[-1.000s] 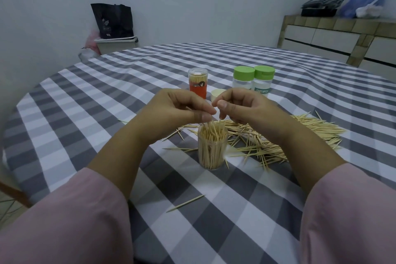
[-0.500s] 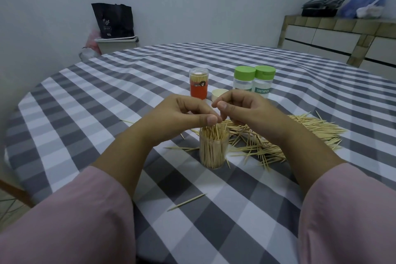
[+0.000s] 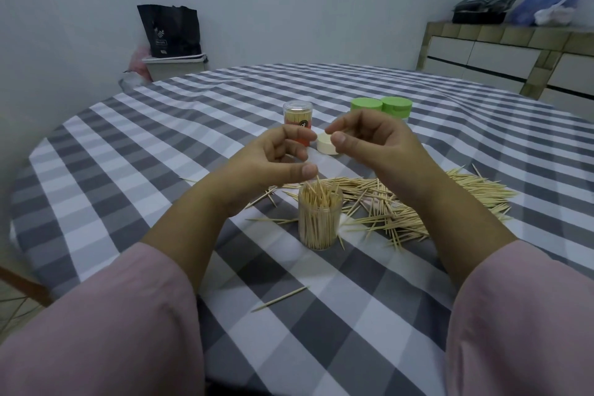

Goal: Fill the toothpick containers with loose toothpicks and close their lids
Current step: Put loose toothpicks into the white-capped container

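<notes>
**Toothpicks packed upright, lid waiting beside**

Toothpicks fill the clear container [image 3: 319, 222] standing upright on the checked tablecloth [image 3: 135, 170], their tips poking above the rim, so I judge it nearly ready to cap. My left hand [image 3: 276, 164] hovers just above those tips, fingers loosely curled and holding nothing I can make out. My right hand [image 3: 373, 141] is raised a little apart from it, thumb and forefinger close together; whether they pinch a toothpick I cannot tell. The cream lid [image 3: 328, 144] lies beyond, within reach for closing. Loose toothpicks [image 3: 418, 202] sprawl to the right. The orange-labelled container [image 3: 297, 117] and two green-lidded containers [image 3: 382, 108] stand capped behind.
</notes>
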